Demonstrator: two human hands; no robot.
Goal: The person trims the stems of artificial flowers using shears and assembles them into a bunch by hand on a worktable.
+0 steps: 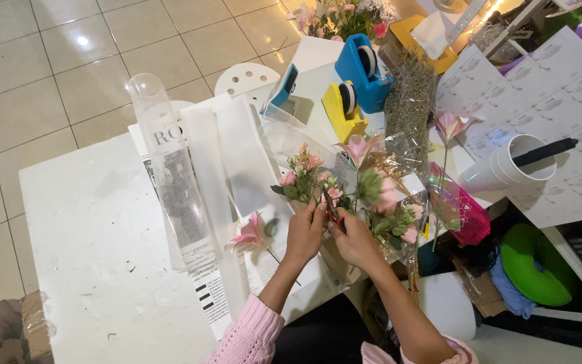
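Pink sleeves: nearest the lens at the bottom edge, both forearms reaching up to the middle of the white table.
Wrapping sheets: left of the hands, a clear printed film and frosted white sheets lying flat side by side; a loose pink lily resting on them just left of the left wrist.
Left hand: fingers curled narrowly around the lower stems of the small pink rose sprig, held upright over the table.
Red-handled cutter: between the two hands, touching the stems; blade hidden, so open or shut cannot be told.
Right hand: fingers closed on the cutter's handles, just beside the left hand.
Bouquet bundle: right of the hands, pink and green blooms in clear cellophane.
Tape dispensers: yellow and blue, well behind the flowers.
White cups: far right, stacked, lying tipped with a black marker inside.
Step in hand, as a judgement: trimming the sprig's stems.
Next move calls for: steady grip below the cut, blade clear of the left fingers.
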